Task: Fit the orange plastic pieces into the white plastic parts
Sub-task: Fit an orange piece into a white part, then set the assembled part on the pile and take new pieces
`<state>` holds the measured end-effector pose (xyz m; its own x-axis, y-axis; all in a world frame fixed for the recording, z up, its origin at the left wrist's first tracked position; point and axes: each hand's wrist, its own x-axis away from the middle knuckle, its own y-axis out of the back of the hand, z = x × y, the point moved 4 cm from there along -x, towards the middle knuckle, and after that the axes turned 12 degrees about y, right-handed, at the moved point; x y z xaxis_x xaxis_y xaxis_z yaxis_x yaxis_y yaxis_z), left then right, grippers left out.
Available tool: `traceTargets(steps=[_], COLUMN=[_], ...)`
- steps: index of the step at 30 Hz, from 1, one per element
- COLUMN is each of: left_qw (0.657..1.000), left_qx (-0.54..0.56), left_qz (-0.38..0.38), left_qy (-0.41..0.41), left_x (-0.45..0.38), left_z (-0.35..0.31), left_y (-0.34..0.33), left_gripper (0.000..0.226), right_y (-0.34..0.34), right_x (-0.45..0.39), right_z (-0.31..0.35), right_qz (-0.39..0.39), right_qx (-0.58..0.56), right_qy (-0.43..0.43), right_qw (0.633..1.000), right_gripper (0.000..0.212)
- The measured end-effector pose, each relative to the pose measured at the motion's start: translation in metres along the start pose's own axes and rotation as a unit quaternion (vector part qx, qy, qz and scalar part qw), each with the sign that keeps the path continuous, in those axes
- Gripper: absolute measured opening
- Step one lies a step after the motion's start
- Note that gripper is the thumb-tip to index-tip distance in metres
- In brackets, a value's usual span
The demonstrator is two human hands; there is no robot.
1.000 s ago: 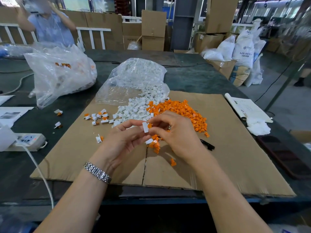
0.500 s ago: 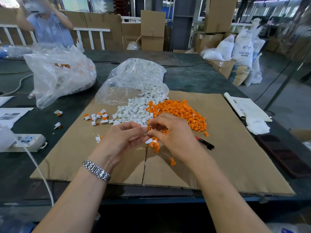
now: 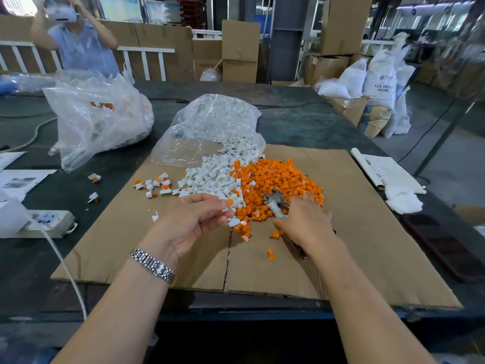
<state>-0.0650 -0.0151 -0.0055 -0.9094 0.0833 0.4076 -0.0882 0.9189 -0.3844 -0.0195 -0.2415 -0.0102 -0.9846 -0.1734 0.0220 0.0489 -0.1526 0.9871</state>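
Orange plastic shows at the tip of a small white part [image 3: 227, 205] pinched between the thumb and curled fingers of the left hand [image 3: 195, 222], which is held palm-up just above the cardboard sheet [image 3: 367, 258], near its middle. Right behind that hand lies the heap of loose white parts [image 3: 212, 177], and touching its right side is the wider heap of orange pieces [image 3: 278, 179]; a few orange pieces [image 3: 270, 254] are scattered toward the sheet's near edge. The right hand [image 3: 304, 222] reaches into the near side of the orange heap, palm down, fingers curled around a small metal tool [image 3: 275, 203] whose jaws stick up and to the left; what the fingertips do beyond that cannot be made out. Left of the white heap, a small cluster of assembled white-and-orange parts [image 3: 157, 185] lies near the sheet's far left corner. A clear plastic bag [image 3: 210, 122] of white parts spills onto the sheet's far edge. On the dark table [image 3: 301, 127], left of the sheet, sit a bulkier clear bag [image 3: 97, 116] and a white power strip [image 3: 49, 219]; rolled papers [image 3: 385, 172] lie off the sheet's right edge. A metal watch [image 3: 153, 265] circles the left wrist.
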Motion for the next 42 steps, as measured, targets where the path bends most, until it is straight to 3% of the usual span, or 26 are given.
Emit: traceTargets(steps=[6, 10, 14, 17, 22, 26, 34, 38, 42], left_qw=[0.999, 0.998, 0.999, 0.999, 0.999, 0.998, 0.996, 0.997, 0.997], left_qx=[0.040, 0.053, 0.049, 0.040, 0.004, -0.014, -0.023, -0.008, 0.002], left_qz=[-0.006, -0.012, -0.001, -0.009, -0.033, -0.053, -0.067, -0.063, -0.063], left_qy=[0.020, 0.020, 0.010, -0.008, -0.033, -0.039, -0.050, -0.041, -0.038], left_x=[-0.003, -0.004, -0.004, -0.002, -0.001, -0.001, 0.001, 0.001, 0.001], left_z=[-0.003, -0.004, -0.006, -0.010, -0.015, -0.015, -0.014, -0.011, -0.010], left_y=[0.004, 0.004, 0.001, 0.001, 0.005, 0.008, 0.007, 0.008, 0.009], left_gripper=[0.012, 0.024, 0.026, 0.024, 0.025, 0.008, 0.006, 0.006, 0.006], right_y=[0.009, 0.026, 0.041, 0.037, 0.032, 0.029, 0.023, 0.022, 0.018], right_x=[-0.004, -0.002, 0.012, 0.022, 0.031, 0.034, 0.041, 0.044, 0.046], right_z=[0.005, 0.010, 0.037, 0.059, 0.076, 0.079, 0.086, 0.092, 0.096], right_qz=[-0.023, -0.044, 0.063, 0.137, 0.153, 0.138, 0.062, 0.032, 0.012], right_qx=[0.002, -0.195, -0.281, -0.335, -0.405, -0.393, -0.341, -0.306, -0.264], right_qy=[-0.002, 0.036, 0.121, 0.147, 0.162, 0.183, 0.196, 0.168, 0.142], right_qw=[1.000, 0.979, 0.950, 0.921, 0.887, 0.890, 0.917, 0.937, 0.954], right_gripper=[0.031, 0.022, 0.015, 0.022, 0.024, 0.026, 0.040, 0.054, 0.055])
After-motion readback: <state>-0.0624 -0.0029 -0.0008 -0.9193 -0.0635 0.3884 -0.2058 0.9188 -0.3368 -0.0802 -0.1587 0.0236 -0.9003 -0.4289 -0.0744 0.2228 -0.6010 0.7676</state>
